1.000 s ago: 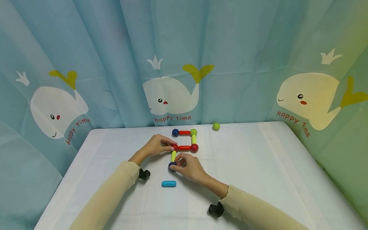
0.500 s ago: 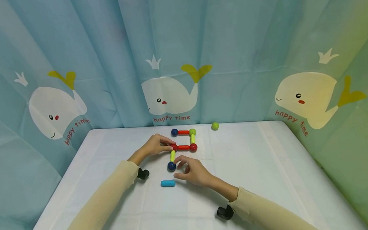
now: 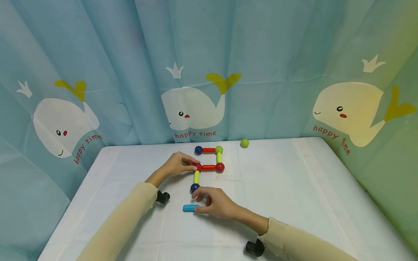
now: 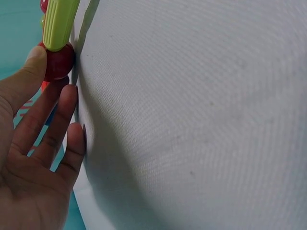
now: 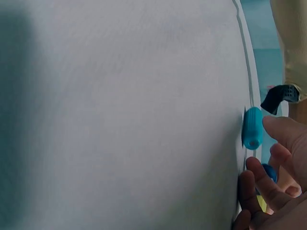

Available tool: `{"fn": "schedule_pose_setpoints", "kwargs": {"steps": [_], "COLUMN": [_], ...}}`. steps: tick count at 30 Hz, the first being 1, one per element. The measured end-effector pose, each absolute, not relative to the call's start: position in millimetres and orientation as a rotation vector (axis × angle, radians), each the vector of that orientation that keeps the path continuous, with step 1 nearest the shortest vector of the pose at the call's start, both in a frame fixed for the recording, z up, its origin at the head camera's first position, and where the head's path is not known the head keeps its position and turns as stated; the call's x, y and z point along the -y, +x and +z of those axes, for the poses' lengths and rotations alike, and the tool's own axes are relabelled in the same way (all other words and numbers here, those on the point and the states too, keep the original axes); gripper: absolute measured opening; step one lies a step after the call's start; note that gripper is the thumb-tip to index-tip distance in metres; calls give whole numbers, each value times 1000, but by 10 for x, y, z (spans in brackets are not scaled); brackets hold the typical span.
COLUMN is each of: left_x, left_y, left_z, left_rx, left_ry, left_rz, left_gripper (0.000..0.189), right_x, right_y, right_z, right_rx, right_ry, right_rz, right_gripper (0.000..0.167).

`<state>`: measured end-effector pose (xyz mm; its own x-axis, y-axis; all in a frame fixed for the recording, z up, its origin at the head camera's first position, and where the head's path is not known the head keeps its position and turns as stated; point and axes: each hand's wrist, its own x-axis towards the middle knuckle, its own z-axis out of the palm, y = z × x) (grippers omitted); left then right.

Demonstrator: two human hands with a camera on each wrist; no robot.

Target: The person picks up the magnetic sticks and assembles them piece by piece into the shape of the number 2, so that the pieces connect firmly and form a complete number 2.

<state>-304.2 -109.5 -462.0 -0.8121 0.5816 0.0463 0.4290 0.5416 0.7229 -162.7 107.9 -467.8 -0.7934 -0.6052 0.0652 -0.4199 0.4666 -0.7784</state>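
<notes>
My left hand (image 3: 175,165) pinches a red ball (image 4: 60,64) between thumb and fingers, at one corner of a ball-and-rod chain lying on the table. From that ball a yellow-green rod (image 3: 196,177) runs toward me to a dark blue ball (image 3: 194,188). A red rod (image 3: 208,167) leads right to another red ball (image 3: 220,167). My right hand (image 3: 218,204) has its fingers parted around the right end of a loose light-blue rod (image 5: 252,128). In the right wrist view a small gap shows between thumb and rod.
Farther back, the chain continues through a green rod (image 3: 219,157), a green ball (image 3: 219,149) and a red rod (image 3: 208,150) to a blue ball (image 3: 198,150). A loose green ball (image 3: 244,143) lies by the table's back edge. Behind hangs a whale-print curtain (image 3: 268,59).
My right hand has let go of the near dark blue ball, drawn back to the right, then come down beside the light-blue rod. The left hand keeps its place on the red ball.
</notes>
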Motion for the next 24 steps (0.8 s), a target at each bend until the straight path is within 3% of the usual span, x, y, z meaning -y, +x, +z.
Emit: {"fn": "schedule_pose_setpoints", "kwargs": {"steps": [24], "left_x": [1083], "left_y": [-3050], "left_z": [-4641], "left_rx": [-2578], "left_ry": [833], "left_rz": [1151], "left_gripper": [25], "right_x": [-925], "right_y": [-1585], "right_z": [-4703], "right_rx": [-2593], "right_ry": [-904], "right_rz": [-1136], "right_gripper": [19]}}
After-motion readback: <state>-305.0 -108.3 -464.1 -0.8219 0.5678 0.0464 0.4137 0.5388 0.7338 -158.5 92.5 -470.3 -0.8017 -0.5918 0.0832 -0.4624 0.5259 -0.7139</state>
